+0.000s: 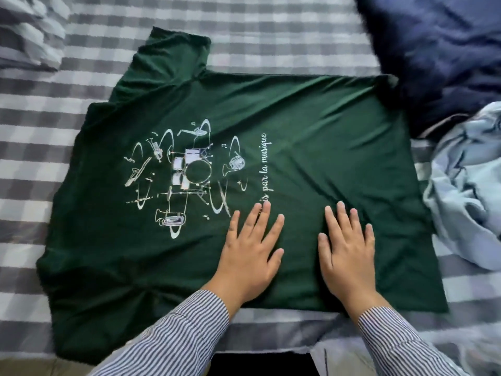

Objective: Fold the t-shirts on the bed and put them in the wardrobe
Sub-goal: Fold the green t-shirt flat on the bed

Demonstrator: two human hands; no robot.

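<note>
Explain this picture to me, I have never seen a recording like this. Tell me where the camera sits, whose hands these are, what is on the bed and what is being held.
There is no machine here. One wide-angle camera is worn on a person's head and looks forward and down, so the two striped sleeves at the bottom are that person's own arms. The left hand and the right hand lie flat with straight fingers on a green t-shirt, which is spread out on the checked bed. Its print shows musical instruments. Neither hand grips anything; they only press on the cloth. A dark blue garment and a crumpled light blue garment lie at the right.
</note>
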